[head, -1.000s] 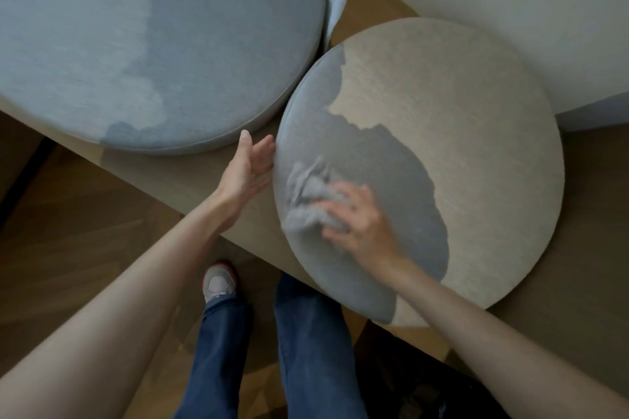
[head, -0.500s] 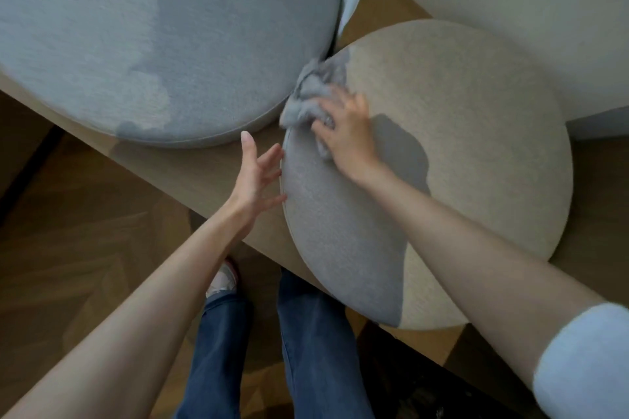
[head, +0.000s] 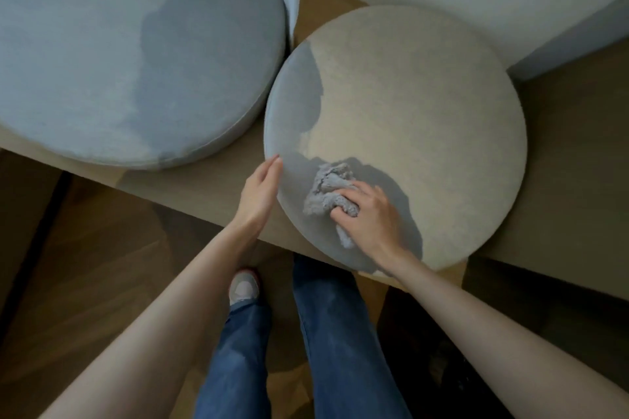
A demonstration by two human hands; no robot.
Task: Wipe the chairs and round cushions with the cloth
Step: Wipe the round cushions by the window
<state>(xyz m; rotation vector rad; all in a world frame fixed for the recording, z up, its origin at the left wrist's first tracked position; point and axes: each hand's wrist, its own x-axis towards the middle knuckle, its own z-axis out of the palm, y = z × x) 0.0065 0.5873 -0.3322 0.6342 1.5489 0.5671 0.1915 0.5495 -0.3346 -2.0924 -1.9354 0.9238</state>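
**Q:** Where is the cloth (head: 327,188), and how will it handle?

**A:** It is a grey crumpled wad, partly under the right hand (head: 371,219) and bunching out just beyond its fingertips. It looks soft, light and limp, so it will probably not keep a flat shape. The fingers are curled into the wad and grip it. This is a sound hold: take the bulk of the cloth in the palm, not a corner.

**Q:** What is it pressed against?

**A:** The beige round cushion (head: 425,105), directly beneath the right hand, on the cushion's near side. The cover looks like woven fabric over padding, which should yield under pressure and drag on the cloth.

**Q:** And the left hand (head: 259,192)?

**A:** It holds nothing. Its fingers are straight and lie against the cushion's rim, just beside the right hand. It probably steadies the cushion, which may slide on the wooden bench (head: 190,184).

**Q:** Anything else nearby?

**A:** A blue-grey cushion (head: 112,44) lies beyond the left hand, on the same bench.
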